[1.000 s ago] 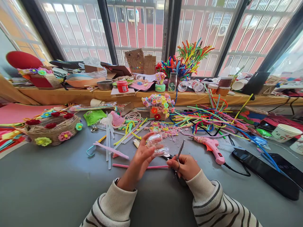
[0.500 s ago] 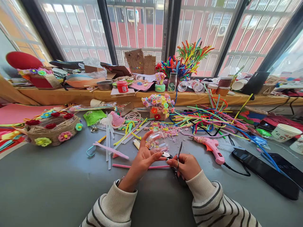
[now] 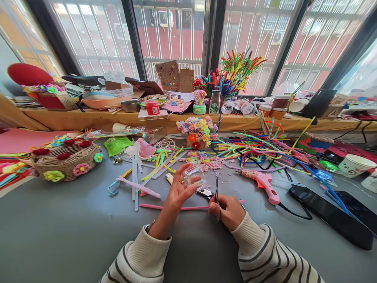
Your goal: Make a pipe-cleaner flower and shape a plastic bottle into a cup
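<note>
My left hand is closed round a small clear plastic piece, held just above the grey table. My right hand grips a pair of scissors; one blade points up and the other reaches left under the clear piece. A pink pipe cleaner lies on the table beneath both hands. Both sleeves are striped cream and dark.
A pink glue gun with a black cord lies right of my hands, a black phone beyond it. Loose pipe cleaners spread at centre right. A woven basket with flowers stands left, a small flower basket behind.
The scissors have swung more upright and shifted slightly left. My left hand has turned the clear piece a little and stayed in place.
</note>
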Demonstrator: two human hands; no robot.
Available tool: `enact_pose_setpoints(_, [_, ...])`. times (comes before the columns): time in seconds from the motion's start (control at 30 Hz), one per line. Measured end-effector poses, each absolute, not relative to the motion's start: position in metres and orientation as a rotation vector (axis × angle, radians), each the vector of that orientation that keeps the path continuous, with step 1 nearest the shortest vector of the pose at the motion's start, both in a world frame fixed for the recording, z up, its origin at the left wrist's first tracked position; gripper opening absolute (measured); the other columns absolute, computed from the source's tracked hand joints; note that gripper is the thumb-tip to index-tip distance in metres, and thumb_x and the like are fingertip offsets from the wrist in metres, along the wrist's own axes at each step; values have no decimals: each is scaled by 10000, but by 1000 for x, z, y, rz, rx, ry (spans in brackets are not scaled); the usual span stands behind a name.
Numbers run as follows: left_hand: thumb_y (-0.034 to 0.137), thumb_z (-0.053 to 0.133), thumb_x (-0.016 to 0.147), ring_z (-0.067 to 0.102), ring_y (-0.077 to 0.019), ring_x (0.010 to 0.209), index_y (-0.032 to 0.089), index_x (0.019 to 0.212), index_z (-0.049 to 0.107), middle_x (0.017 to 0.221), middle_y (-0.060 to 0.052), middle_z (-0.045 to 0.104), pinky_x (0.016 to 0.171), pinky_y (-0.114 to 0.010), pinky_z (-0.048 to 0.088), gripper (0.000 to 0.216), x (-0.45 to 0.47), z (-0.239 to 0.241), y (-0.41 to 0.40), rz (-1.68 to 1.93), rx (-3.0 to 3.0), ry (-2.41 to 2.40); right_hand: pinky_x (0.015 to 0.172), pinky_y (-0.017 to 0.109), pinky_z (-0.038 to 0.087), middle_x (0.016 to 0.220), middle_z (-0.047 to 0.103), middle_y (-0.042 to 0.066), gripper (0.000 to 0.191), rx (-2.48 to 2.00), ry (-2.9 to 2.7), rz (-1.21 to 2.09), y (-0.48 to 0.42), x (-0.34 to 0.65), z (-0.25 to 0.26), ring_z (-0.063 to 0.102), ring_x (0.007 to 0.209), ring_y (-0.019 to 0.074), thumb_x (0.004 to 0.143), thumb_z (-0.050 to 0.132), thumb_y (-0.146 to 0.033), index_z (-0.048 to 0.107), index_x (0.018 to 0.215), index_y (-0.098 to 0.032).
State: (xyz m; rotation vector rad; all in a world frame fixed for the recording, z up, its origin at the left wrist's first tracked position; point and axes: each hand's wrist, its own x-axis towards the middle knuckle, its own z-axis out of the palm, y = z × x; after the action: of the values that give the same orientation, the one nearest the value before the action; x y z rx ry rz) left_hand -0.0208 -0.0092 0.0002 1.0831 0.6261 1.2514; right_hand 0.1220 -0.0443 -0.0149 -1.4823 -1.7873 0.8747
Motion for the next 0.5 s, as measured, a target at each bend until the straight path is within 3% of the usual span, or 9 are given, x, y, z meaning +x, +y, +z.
enact_pose_setpoints(0.13, [290, 602, 574, 478, -246, 933, 252, 999, 394, 1078, -56, 412, 799, -394, 368, 474, -21, -2, -9, 1238, 1100, 620, 430, 199, 270, 444, 404, -17, 673, -1462, -1892, 773, -47, 121, -10, 367, 436, 88, 614, 186, -700, 528, 565, -123])
enact_pose_setpoints(0.5, [268, 549, 635, 531, -217, 849, 221, 990, 375, 972, -63, 484, 737, -349, 400, 398, -22, 3, -13, 1158, 1181, 689, 405, 185, 221, 424, 340, -46, 567, -1463, -2054, 655, -49, 120, -13, 307, 411, 63, 605, 340, -664, 523, 518, -135])
